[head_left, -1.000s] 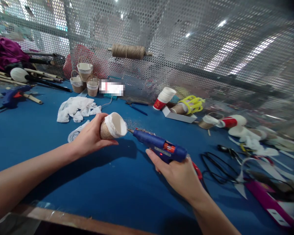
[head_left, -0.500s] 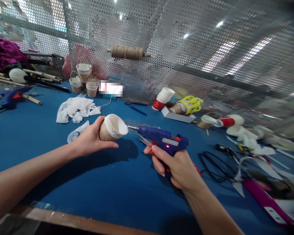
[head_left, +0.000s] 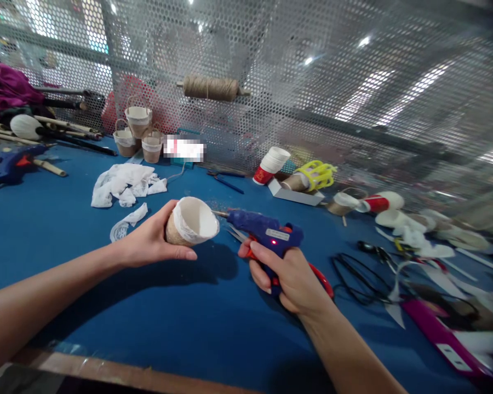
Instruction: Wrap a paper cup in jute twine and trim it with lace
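My left hand [head_left: 154, 235] is wrapped round a twine-covered paper cup [head_left: 195, 221] with white lace along its rim. The cup tilts, its mouth facing up and to the right. In my right hand [head_left: 281, 268] is a blue hot glue gun [head_left: 267, 227], gripped by its handle with a finger at the orange trigger. A red light glows on its side. The nozzle points left, close to the lace rim; I cannot tell whether it touches. Scissors with red handles [head_left: 321, 280] lie partly hidden beneath my right hand and the gun. A strip of lace [head_left: 127, 221] lies behind my left wrist.
White lace pieces [head_left: 125, 183] lie at the back left, near several finished small baskets [head_left: 138, 123]. A second glue gun [head_left: 18, 161] rests at far left. Stacked paper cups [head_left: 272, 164] stand at the back. Black cable [head_left: 353, 279] and a purple power strip [head_left: 439, 339] are on the right.
The cup has turned slightly in my left hand, its mouth opening more toward me. The glue gun has shifted a little left and stays by the rim. The camera view has moved slightly.
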Demonstrator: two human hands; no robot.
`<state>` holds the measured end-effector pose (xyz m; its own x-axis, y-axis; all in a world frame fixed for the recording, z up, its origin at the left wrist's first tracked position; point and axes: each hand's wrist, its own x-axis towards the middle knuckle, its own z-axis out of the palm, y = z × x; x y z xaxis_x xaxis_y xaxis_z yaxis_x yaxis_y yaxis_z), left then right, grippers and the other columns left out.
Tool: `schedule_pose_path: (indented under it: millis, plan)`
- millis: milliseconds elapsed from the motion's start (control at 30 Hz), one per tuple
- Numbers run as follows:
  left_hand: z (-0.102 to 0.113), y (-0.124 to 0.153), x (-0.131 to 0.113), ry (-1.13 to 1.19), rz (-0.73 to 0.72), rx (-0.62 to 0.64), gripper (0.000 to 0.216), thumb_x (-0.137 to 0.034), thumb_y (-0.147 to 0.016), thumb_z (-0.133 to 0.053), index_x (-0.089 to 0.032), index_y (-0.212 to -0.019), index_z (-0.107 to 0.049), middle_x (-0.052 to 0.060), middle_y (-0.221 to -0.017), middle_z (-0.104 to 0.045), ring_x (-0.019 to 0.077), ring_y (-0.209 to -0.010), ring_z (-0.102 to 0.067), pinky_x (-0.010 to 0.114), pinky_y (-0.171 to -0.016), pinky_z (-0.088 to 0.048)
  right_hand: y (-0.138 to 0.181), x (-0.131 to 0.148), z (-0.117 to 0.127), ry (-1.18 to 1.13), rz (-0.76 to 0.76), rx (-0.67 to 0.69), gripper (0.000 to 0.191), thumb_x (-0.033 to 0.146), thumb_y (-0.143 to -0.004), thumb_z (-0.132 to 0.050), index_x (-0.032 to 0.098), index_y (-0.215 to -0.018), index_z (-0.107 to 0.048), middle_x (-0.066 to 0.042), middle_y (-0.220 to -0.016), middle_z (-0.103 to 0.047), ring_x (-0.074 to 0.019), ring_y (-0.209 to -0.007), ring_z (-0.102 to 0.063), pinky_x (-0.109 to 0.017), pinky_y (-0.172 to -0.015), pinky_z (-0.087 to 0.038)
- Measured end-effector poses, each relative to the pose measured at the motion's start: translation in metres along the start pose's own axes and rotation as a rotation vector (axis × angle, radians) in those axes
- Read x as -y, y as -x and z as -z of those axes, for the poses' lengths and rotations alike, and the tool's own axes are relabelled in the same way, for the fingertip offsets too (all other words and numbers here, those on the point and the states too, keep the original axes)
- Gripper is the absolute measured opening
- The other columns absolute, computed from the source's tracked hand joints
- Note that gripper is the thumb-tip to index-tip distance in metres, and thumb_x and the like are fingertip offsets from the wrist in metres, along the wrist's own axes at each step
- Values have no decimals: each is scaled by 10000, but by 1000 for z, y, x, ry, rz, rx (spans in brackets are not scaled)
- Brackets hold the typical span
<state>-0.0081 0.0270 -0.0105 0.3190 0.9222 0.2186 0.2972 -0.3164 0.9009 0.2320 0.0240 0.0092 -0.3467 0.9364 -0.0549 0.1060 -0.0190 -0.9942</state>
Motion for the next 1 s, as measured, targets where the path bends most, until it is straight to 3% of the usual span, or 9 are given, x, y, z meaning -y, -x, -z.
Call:
schedule_pose_path:
  millis: [267,500,667,1000]
  plan:
    - [2,-1,-2,-22,0,4,660,-395,-599,-718,-138,-1128,-420,77,-1029,-591,236,-948,-563,355,-830,-475,2,-3,4,235,103,-44,235,354,-842,-549,148,-750,-614,66,-378,-464,-49,-346,-397,-214,-399,-293]
    - [3,-2,-2,9,-39,-28,646,-375,-591,-730,-139,-1113,-432,79,-1014,-597,230,-934,-567,345,-827,-479,2,1,7,179,99,-51,231,359,-825,-565,145,-754,-614,62,-367,-466,-53,-330,-391,-209,-373,-288]
    - [2,0,-2,33,-6,23,662,-358,-599,-733,-149,-1138,-410,70,-1028,-582,223,-946,-557,342,-833,-475,2,2,6,130,97,-24,240,371,-824,-556,148,-750,-607,65,-365,-456,-50,-321,-381,-201,-356,-281]
    - [5,0,-5,31,17,102,659,-386,-592,-737,-142,-1116,-420,54,-974,-577,204,-880,-554,301,-775,-485,4,2,7,382,125,-58,279,393,-825,-552,126,-785,-623,53,-408,-480,-64,-364,-432,-221,-404,-370]
